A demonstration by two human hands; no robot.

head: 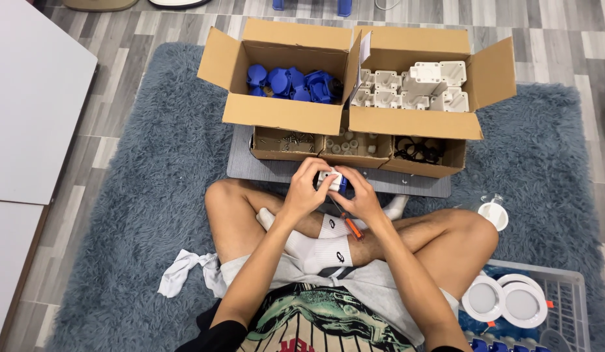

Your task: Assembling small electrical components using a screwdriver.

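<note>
I sit cross-legged on a grey shaggy rug and hold a small white plastic part (331,177) with a blue piece on its right side, between both hands above my crossed ankles. My left hand (304,191) grips it from the left, fingers curled over its top. From the right, my right hand (362,195) pinches it. An orange-handled tool (352,227) lies on my white sock just below the right hand.
Ahead stand two open cardboard boxes: the left box (283,112) holds blue parts, the right box (413,120) white parts. Three small trays (354,148) with screws, small white pieces and black rings sit on a grey mat. A crate (566,287) with round white discs is at lower right.
</note>
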